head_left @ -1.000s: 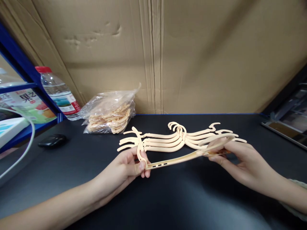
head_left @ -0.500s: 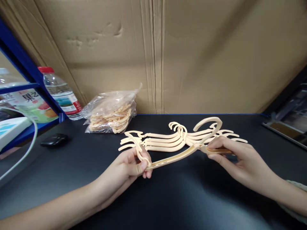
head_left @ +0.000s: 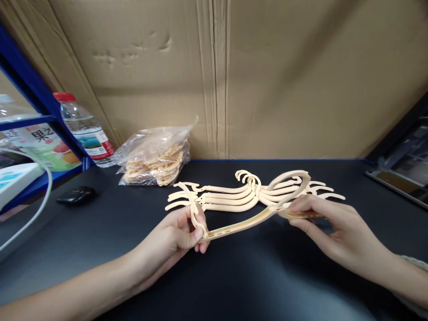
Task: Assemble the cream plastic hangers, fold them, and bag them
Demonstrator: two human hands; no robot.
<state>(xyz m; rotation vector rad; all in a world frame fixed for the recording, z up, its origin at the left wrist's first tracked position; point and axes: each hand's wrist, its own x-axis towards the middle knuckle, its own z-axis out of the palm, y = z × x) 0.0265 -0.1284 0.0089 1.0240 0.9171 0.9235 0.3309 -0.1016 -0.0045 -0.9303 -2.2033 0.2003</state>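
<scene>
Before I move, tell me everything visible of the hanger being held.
The hanger is pale beige and looks plastic: a curved hook, a hollowed, slotted bar and a curved piece at its left end. It slants over the black table; the left hand grips that end, the right hand the part beyond the hook, partly hiding it.

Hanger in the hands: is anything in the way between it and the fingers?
No, nothing visible. The left hand holds one end of the hanger and the right hand grips its other side. The other hangers lie behind it on the table.
</scene>
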